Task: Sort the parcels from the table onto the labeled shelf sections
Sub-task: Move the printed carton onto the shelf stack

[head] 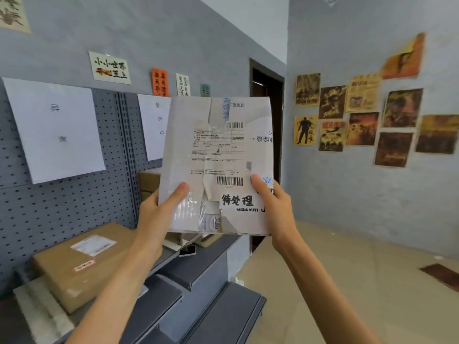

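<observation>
White parcel [218, 155] held up in the air in front of the grey shelf [198, 269], label face toward camera (print upside down). Left hand [156, 217] grips its lower left edge, right hand [273, 207] its lower right edge, thumbs on front.
</observation>
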### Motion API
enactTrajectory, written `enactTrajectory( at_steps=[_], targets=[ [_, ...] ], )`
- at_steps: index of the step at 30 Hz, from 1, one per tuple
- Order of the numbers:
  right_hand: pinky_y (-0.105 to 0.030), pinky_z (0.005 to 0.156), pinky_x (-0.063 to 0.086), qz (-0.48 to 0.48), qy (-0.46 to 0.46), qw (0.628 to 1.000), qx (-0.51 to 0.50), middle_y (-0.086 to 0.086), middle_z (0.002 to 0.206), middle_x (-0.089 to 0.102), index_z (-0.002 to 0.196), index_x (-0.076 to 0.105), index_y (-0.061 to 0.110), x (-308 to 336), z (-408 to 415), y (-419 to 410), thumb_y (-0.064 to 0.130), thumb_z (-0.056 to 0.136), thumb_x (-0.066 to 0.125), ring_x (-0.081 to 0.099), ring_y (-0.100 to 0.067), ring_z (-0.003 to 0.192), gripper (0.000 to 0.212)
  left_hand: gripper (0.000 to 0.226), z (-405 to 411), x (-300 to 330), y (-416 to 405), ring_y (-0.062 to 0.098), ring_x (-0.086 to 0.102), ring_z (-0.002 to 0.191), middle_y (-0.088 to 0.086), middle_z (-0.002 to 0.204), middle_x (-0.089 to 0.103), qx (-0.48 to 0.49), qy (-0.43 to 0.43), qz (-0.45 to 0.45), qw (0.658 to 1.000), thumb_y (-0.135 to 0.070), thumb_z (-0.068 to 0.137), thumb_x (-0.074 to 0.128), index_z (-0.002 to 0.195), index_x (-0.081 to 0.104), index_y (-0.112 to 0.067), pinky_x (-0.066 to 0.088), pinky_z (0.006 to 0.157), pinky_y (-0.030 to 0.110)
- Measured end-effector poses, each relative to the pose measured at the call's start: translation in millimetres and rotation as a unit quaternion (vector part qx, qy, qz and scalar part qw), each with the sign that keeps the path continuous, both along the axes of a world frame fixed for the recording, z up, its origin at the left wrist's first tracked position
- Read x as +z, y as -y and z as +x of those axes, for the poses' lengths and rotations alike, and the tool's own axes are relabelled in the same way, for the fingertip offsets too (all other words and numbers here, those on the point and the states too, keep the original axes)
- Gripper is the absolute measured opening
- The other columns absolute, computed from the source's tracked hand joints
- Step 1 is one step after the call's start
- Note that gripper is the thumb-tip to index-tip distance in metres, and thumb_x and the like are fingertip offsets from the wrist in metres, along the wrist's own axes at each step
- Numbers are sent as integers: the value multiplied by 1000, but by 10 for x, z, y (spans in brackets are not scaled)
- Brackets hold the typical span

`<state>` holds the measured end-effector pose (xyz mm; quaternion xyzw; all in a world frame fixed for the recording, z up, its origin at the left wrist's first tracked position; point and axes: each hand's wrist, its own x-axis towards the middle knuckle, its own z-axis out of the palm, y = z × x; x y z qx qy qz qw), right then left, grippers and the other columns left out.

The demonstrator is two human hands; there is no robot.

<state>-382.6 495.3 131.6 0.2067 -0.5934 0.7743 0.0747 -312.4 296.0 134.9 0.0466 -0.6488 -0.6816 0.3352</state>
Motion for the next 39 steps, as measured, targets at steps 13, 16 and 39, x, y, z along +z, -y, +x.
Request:
enactTrajectory(
  at_steps=[13, 16, 39],
  targets=[
    [-26, 63, 57, 37, 43, 998, -38, 3, 97, 75, 114, 63, 27, -417, -2132, -806, 45, 86, 66, 73, -16, 84, 33, 38, -2368, -375, -690, 14, 69, 78, -4, 89, 73, -60, 68, 37, 995, -50, 68, 76, 93, 66, -23, 49, 51, 21],
    [-24, 63, 56, 56, 48, 997, -21, 5, 99, 74, 121, 57, 24, -378, -2687, -855, 45, 85, 68, 73, -14, 86, 43, 45, -2884, -323, -707, 16, 69, 79, -2, 90, 73, -54, 81, 32, 995, -53, 66, 76, 96, 66, -20, 47, 50, 19],
    [-25, 89, 43, 138, -28, 977, 162, 24, 127, 48, 139, 31, 35, -194, -6026, -1977, 60, 80, 54, 54, 20, 99, 68, 54, -4966, -198, -1263, 26, 72, 86, 5, 90, 76, 24, 234, -99, 967, -52, 60, 75, 98, 72, -14, 54, 79, 37]
  ],
)
